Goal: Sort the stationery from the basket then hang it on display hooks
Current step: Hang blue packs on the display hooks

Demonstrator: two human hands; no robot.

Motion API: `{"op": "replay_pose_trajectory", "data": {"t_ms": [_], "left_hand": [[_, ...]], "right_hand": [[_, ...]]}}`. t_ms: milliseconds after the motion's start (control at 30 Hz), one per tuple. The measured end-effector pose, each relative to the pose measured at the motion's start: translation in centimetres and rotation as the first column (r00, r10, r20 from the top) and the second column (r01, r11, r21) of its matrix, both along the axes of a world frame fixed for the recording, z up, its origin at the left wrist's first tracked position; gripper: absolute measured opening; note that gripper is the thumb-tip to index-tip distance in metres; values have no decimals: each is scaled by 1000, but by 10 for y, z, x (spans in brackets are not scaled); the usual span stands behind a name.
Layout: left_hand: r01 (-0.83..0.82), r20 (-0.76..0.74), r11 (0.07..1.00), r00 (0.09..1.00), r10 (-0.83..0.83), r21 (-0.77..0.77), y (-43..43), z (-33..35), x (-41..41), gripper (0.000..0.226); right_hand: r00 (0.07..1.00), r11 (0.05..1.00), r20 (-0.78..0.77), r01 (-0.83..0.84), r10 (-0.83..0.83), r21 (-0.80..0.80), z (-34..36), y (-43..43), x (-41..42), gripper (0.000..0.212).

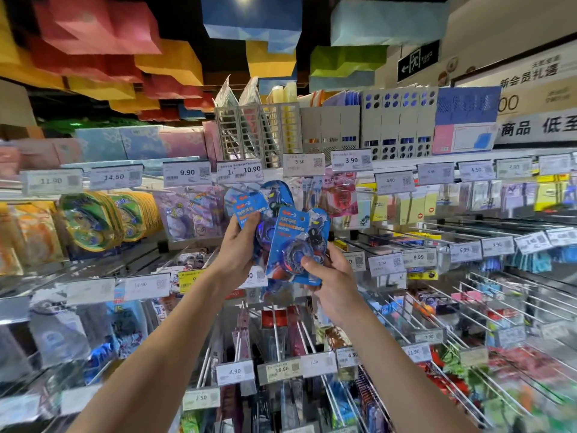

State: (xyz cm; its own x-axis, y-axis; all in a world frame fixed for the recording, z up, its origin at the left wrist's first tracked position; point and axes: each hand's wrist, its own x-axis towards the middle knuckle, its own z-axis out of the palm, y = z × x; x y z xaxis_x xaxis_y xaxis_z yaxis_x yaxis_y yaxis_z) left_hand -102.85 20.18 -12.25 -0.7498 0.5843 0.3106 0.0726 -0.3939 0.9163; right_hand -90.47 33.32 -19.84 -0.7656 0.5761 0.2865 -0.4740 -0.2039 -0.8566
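I hold two blue blister packs up in front of the stationery display. My left hand [239,245] grips the farther blue pack [249,206] by its lower edge, its top close under the 10.90 price tag [240,170]. My right hand [332,276] pinches the nearer blue pack [299,242] at its bottom, thumb on the round clear bubble. The nearer pack tilts right and overlaps the farther one. A hang hole shows at its top. The basket is not in view.
Rows of metal display hooks [402,317] with price tags jut out toward me below and to the right. Green round packs [90,220] hang at left, a pink pack [340,195] at right. Grey file holders [327,129] stand on the top shelf.
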Motion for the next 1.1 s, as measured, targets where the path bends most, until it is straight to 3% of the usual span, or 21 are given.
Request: {"op": "replay_pose_trajectory", "data": {"t_ms": [133, 233, 367, 633, 800, 1100], "left_hand": [[8, 73, 1000, 997, -9, 15, 4, 1, -1, 33], [50, 144, 998, 988, -55, 39, 4, 1, 0, 35], [54, 167, 996, 984, -65, 68, 5, 4, 1, 37], [33, 190, 996, 981, -48, 81, 4, 6, 1, 37], [34, 167, 998, 985, -41, 45, 2, 6, 0, 42], [37, 157, 998, 987, -43, 42, 1, 7, 1, 39]], "right_hand": [[995, 991, 14, -98, 100, -87, -25, 4, 24, 68], [949, 961, 149, -276, 276, -27, -53, 8, 42, 64], [926, 985, 367, -133, 85, 106, -73, 9, 37, 92], [953, 963, 301, -105, 26, 248, -60, -3, 16, 35], [940, 966, 341, -67, -23, 250, -61, 0, 2, 26], [949, 983, 301, 38, -92, 182, -73, 8, 1, 30]]}}
